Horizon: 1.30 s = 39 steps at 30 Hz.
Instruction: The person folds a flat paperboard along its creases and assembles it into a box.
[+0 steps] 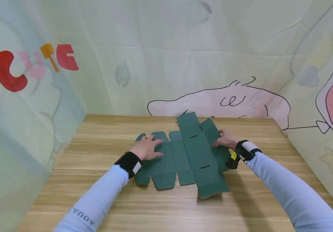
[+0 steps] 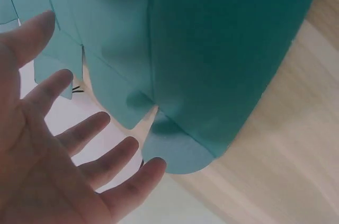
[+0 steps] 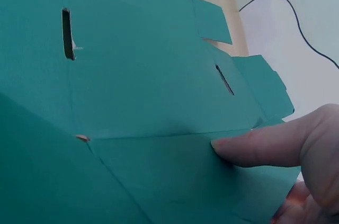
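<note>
A flat, unfolded green cardboard box (image 1: 181, 154) with creases, side flaps and two narrow slots lies on the wooden table. Its right side panel and flaps are tilted up a little. My left hand (image 1: 146, 147) is over the left panel with fingers spread; in the left wrist view the fingers (image 2: 87, 128) hold nothing, and a gap shows between them and the card. At the right edge my right hand (image 1: 227, 139) pinches a flap. The right wrist view shows the thumb (image 3: 254, 147) on top of the card near a crease, the other fingers mostly hidden beneath.
The wooden table (image 1: 97, 135) reaches back to a printed cloth backdrop (image 1: 155, 58) with cartoon drawings, which also hangs at both sides. A black band with a small device (image 1: 232, 161) is on the right wrist, close above the card.
</note>
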Each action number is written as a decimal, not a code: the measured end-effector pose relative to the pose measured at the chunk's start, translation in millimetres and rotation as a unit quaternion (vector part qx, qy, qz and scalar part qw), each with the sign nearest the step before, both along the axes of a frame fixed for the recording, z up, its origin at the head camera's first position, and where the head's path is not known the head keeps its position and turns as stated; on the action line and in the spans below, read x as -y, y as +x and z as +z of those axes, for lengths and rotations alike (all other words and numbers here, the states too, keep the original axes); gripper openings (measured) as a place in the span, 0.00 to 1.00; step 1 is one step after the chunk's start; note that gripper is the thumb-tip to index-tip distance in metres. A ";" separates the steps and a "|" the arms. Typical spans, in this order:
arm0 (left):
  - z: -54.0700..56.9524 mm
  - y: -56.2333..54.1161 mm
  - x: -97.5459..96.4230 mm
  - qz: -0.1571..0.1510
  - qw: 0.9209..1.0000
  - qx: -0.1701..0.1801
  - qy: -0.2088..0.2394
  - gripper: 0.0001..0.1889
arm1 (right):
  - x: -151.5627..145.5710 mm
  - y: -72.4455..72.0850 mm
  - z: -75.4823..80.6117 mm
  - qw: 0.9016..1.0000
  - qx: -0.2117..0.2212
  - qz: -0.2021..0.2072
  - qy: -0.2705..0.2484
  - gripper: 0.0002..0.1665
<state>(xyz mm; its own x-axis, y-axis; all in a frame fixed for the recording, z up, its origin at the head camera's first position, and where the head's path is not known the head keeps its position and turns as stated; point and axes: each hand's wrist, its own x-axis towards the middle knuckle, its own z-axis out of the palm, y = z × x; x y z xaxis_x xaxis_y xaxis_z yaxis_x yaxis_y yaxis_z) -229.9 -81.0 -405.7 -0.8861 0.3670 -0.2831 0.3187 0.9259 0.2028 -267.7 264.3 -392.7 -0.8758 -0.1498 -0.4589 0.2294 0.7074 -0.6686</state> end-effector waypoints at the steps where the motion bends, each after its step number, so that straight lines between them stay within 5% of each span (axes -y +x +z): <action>1: -1.2 -0.5 0.0 0.000 1.000 0.002 -0.001 0.32 | 0.3 -1.0 0.3 1.000 -0.007 0.003 0.008 0.47; 16: -4.2 0.8 -0.5 0.004 1.000 0.021 -0.010 0.33 | 5.5 -8.3 8.1 0.988 -0.093 0.052 0.108 0.42; 25: -2.1 0.7 -3.0 0.000 1.000 0.011 -0.016 0.33 | 19.4 -9.2 1.2 0.953 -0.213 0.086 0.200 0.34; 39: -1.9 3.0 -8.7 -0.012 1.000 -0.002 -0.020 0.31 | 32.0 -15.5 -11.5 0.923 -0.254 0.118 0.263 0.30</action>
